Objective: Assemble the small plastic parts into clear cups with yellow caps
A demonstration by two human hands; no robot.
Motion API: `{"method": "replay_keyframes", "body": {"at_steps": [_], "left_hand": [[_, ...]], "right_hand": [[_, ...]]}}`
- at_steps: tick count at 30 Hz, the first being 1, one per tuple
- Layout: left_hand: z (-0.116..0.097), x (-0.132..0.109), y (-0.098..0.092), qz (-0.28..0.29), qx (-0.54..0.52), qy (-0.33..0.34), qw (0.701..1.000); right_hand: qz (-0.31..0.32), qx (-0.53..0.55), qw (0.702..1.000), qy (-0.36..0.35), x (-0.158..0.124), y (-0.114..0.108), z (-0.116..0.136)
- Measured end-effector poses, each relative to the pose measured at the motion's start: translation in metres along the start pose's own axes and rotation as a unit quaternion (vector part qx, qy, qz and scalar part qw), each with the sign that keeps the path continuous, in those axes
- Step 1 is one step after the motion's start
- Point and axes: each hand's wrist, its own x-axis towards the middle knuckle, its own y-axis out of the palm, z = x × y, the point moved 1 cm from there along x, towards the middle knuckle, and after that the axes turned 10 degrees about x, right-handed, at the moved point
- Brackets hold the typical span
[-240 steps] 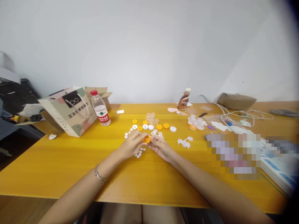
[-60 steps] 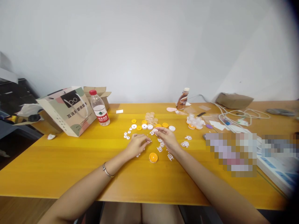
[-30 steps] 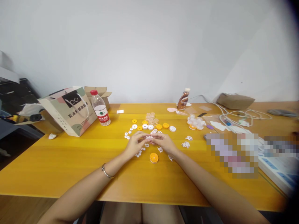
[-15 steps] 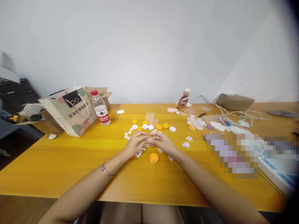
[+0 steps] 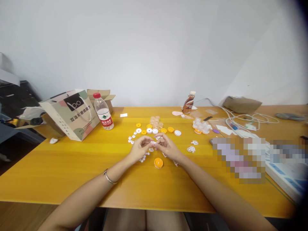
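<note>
I'm seeing the left hand (image 5: 141, 149) and the right hand (image 5: 167, 147) meeting, both pinching one small white piece (image 5: 153, 143) above the table (image 5: 134, 189); they are hiding most of its shape. I'm reading this as a two-handed fitting or adjusting step, and the next move is probably calling for a light, steady grip while lining the piece up. Nearer me, an orange round case (image 5: 158, 163) is sitting apart; white openwork cutouts (image 5: 191, 149) are lying farther right, and a row of yellow and white discs (image 5: 164, 131) is lying beyond.
</note>
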Motion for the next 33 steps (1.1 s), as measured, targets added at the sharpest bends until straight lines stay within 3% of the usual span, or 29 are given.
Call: {"method": "replay_keyframes", "body": {"at_steps": [3, 5, 8, 11, 15, 21, 28, 33], "left_hand": [[-0.005, -0.001, -0.005, -0.033, 0.012, 0.012, 0.999], [-0.009, -0.002, -0.011, -0.035, 0.029, 0.032, 0.998], [-0.014, -0.006, -0.018, 0.029, 0.067, 0.074, 0.995], [-0.02, -0.012, -0.017, 0.125, 0.129, 0.136, 0.974], [-0.022, -0.019, -0.008, 0.192, 0.175, 0.173, 0.95], [-0.021, -0.02, -0.004, 0.191, 0.191, 0.187, 0.944], [-0.029, -0.02, -0.004, 0.249, 0.236, 0.253, 0.905], [-0.028, -0.021, -0.004, 0.236, 0.254, 0.263, 0.901]], "right_hand": [[0.03, -0.053, 0.998, 0.007, -0.003, -0.008, 0.006], [0.085, -0.135, 0.986, 0.04, -0.006, -0.015, 0.009], [0.193, -0.254, 0.944, 0.08, -0.011, -0.019, 0.011], [0.244, -0.291, 0.923, 0.063, -0.014, -0.015, 0.011], [0.251, -0.267, 0.93, 0.042, -0.013, -0.01, 0.012], [0.251, -0.242, 0.936, 0.038, -0.012, -0.011, 0.01], [0.248, -0.252, 0.934, 0.053, -0.012, -0.011, 0.003], [0.249, -0.244, 0.937, 0.034, -0.01, -0.01, 0.004]]}}
